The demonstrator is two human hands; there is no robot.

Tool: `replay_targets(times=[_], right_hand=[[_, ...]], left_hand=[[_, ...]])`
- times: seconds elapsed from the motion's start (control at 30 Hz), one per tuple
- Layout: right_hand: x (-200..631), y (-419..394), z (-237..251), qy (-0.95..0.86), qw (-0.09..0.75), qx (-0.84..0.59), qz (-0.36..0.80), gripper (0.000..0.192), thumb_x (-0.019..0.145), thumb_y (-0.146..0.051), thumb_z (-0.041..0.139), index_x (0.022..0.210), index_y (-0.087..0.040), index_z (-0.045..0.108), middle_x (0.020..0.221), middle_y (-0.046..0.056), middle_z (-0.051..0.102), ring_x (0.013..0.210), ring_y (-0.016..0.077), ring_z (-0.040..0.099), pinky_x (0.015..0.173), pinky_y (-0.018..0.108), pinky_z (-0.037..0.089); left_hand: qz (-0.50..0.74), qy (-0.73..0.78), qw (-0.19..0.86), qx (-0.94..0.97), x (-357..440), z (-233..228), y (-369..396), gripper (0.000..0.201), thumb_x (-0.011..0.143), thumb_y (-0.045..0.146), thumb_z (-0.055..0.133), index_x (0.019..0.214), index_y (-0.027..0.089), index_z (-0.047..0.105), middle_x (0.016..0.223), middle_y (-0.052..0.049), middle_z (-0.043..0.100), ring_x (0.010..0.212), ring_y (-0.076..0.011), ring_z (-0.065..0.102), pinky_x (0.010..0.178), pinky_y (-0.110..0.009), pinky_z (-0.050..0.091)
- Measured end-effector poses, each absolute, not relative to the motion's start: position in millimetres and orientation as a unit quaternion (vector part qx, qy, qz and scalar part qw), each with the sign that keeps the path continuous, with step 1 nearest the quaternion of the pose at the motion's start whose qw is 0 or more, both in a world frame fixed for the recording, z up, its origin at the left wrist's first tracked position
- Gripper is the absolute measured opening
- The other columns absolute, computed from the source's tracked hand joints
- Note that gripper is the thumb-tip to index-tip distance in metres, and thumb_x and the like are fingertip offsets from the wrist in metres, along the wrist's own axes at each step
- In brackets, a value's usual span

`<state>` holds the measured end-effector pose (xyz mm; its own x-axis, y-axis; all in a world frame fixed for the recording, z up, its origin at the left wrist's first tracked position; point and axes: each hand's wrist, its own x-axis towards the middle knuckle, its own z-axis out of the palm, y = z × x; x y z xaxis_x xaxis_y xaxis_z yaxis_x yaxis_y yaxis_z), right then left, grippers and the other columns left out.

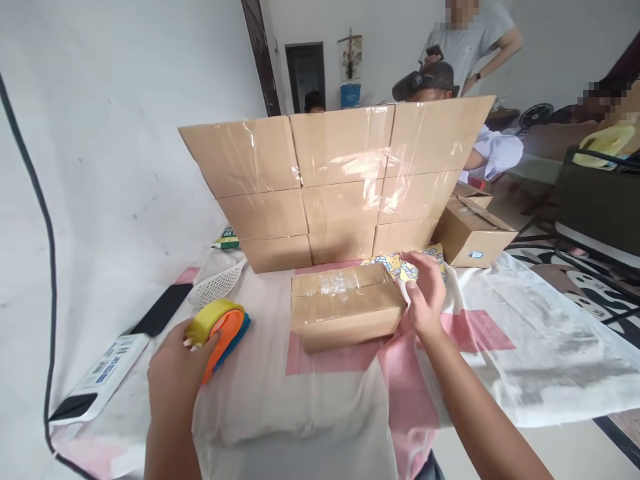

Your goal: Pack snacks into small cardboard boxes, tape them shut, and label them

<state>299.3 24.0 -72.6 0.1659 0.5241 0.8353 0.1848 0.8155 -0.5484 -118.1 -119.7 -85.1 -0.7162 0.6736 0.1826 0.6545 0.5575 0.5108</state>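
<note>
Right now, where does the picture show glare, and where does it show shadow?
Head view: strong glare on the upright cardboard panel, a weaker shine along the top seam of the closed box; head view: soft shadow low on the panel's middle.

Between my left hand point(175, 367), closed around the yellow tape roll point(213, 312), and the small box point(350, 325), I have a bare strip of cloth point(265, 407) to pass over, widening toward me. Straight ahead, the tall cardboard panel point(343, 203) blocks my reach. The white mesh piece point(216, 285) and wall point(125, 153) limit me leftward; beyond my right hand point(426, 297), a brown carton point(467, 233) obstructs the far right.
</note>
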Motion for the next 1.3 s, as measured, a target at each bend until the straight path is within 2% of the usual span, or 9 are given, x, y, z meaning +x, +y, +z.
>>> replay_targets(times=[0.1, 0.17, 0.3, 0.43, 0.57, 0.77, 0.97, 1.13, 1.3], right_hand=[[282, -20, -56, -0.66, 0.715, -0.23, -0.032, 0.023, 0.089, -0.024, 0.061, 0.111, -0.023, 0.067, 0.099, 0.01, 0.065, 0.098, 0.0292, 0.062, 0.088, 0.051, 0.05], [259, -56, -50, -0.708, 0.688, -0.16, -0.004, 0.019, 0.089, -0.016, 0.055, 0.103, -0.022, 0.066, 0.087, 0.008, 0.064, 0.084, 0.0258, 0.062, 0.076, 0.046, 0.052], [193, -108, -49, -0.762, 0.596, -0.091, 0.235, 0.027, 0.089, -0.013, 0.053, 0.111, -0.021, 0.067, 0.093, 0.009, 0.068, 0.088, 0.0235, 0.066, 0.077, 0.041, 0.057], [129, -114, -53, -0.683, 0.447, -0.086, 0.572, 0.044, 0.094, -0.04, 0.065, 0.136, -0.028, 0.061, 0.136, 0.009, 0.066, 0.128, 0.0266, 0.061, 0.112, 0.046, 0.047], [91, -107, -55, -0.512, 0.436, -0.005, 0.74, 0.048, 0.087, -0.057, 0.071, 0.126, -0.028, 0.068, 0.138, 0.007, 0.066, 0.133, 0.0296, 0.059, 0.116, 0.048, 0.043], [89, -104, -46, -0.358, 0.468, 0.01, 0.808, 0.051, 0.091, -0.068, 0.059, 0.118, -0.026, 0.07, 0.132, 0.008, 0.07, 0.13, 0.0316, 0.062, 0.114, 0.05, 0.045], [107, -107, -37, -0.329, 0.443, 0.024, 0.834, 0.05, 0.095, -0.065, 0.052, 0.116, -0.022, 0.068, 0.136, 0.011, 0.068, 0.125, 0.0325, 0.065, 0.111, 0.052, 0.046], [114, -125, -41, -0.365, 0.442, 0.005, 0.819, 0.052, 0.093, -0.065, 0.054, 0.12, -0.021, 0.065, 0.133, 0.013, 0.069, 0.118, 0.0314, 0.068, 0.108, 0.05, 0.048], [124, -139, -41, -0.413, 0.416, -0.042, 0.809, 0.061, 0.087, -0.072, 0.058, 0.123, -0.023, 0.064, 0.129, 0.013, 0.071, 0.11, 0.0326, 0.07, 0.095, 0.05, 0.054]], left_hand=[[0.381, 0.869, 0.014, 0.315, -102, -72, -134, 0.059, 0.075, 0.058, 0.073, 0.121, 0.024, 0.058, 0.113, -0.008, 0.071, 0.085, -0.0279, 0.072, 0.087, -0.044, 0.053], [0.432, 0.85, -0.002, 0.302, -90, -61, -141, 0.059, 0.073, 0.058, 0.075, 0.119, 0.024, 0.058, 0.111, -0.007, 0.07, 0.08, -0.0251, 0.07, 0.085, -0.043, 0.053], [0.466, 0.814, -0.052, 0.343, -66, -47, -151, 0.059, 0.071, 0.057, 0.077, 0.116, 0.024, 0.058, 0.11, -0.005, 0.068, 0.072, -0.021, 0.064, 0.074, -0.038, 0.051], [0.468, 0.738, -0.151, 0.463, -44, -43, -165, 0.052, 0.077, 0.053, 0.076, 0.115, 0.023, 0.059, 0.109, -0.006, 0.067, 0.081, -0.0223, 0.063, 0.074, -0.036, 0.051], [0.485, 0.629, -0.205, 0.572, -27, -43, -179, 0.042, 0.085, 0.044, 0.074, 0.117, 0.022, 0.058, 0.11, -0.008, 0.068, 0.097, -0.0245, 0.067, 0.078, -0.034, 0.053], [0.483, 0.654, -0.117, 0.571, -22, -36, -209, 0.054, 0.085, 0.044, 0.073, 0.133, 0.027, 0.055, 0.128, -0.008, 0.066, 0.095, -0.0234, 0.066, 0.08, -0.037, 0.056], [0.488, 0.693, -0.076, 0.526, -35, -42, -229, 0.026, 0.095, 0.046, 0.059, 0.111, 0.027, 0.068, 0.115, -0.006, 0.069, 0.113, -0.0264, 0.062, 0.096, -0.043, 0.053], [0.382, 0.721, -0.008, 0.577, -40, -57, -220, 0.028, 0.091, 0.046, 0.059, 0.106, 0.027, 0.074, 0.128, -0.008, 0.064, 0.124, -0.033, 0.053, 0.109, -0.058, 0.042], [0.364, 0.695, 0.102, 0.612, -41, -67, -212, 0.03, 0.092, 0.045, 0.054, 0.092, 0.028, 0.079, 0.135, -0.007, 0.061, 0.132, -0.0317, 0.047, 0.115, -0.056, 0.037]])
